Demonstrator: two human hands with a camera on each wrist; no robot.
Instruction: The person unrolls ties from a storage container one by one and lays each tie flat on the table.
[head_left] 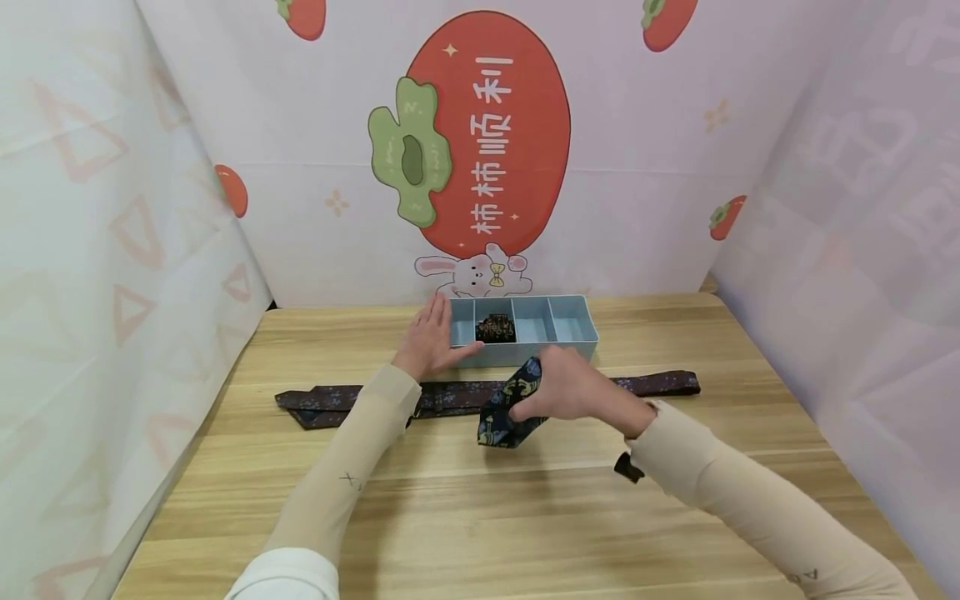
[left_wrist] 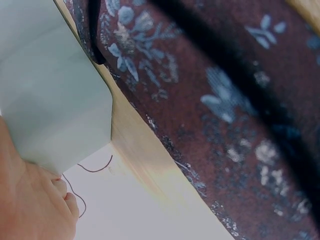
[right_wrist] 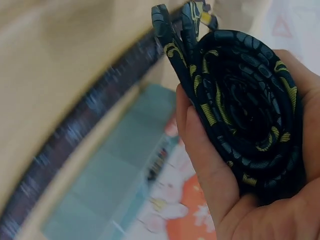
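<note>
A rolled necktie (right_wrist: pixel 245 110), dark with yellow and blue figures, is gripped in my right hand (head_left: pixel 566 385); its coil faces the right wrist camera and a loose end sticks out. In the head view the tie hangs over the front of a light blue box (head_left: pixel 465 357) with compartments in a row. My left hand (head_left: pixel 431 342) rests on the box's left end, fingers along the side and thumb across the front rim. A rolled black tie with gold pattern (head_left: pixel 496 328) sits in the second compartment from the left; the others show bare bottoms.
A long maroon floral tie (head_left: pixel 660 383) lies across the wooden table (head_left: pixel 480 517) in front of the box, its wide end at the left. Close behind the box hangs a printed cloth (head_left: pixel 637 208), and cloth walls stand at both sides.
</note>
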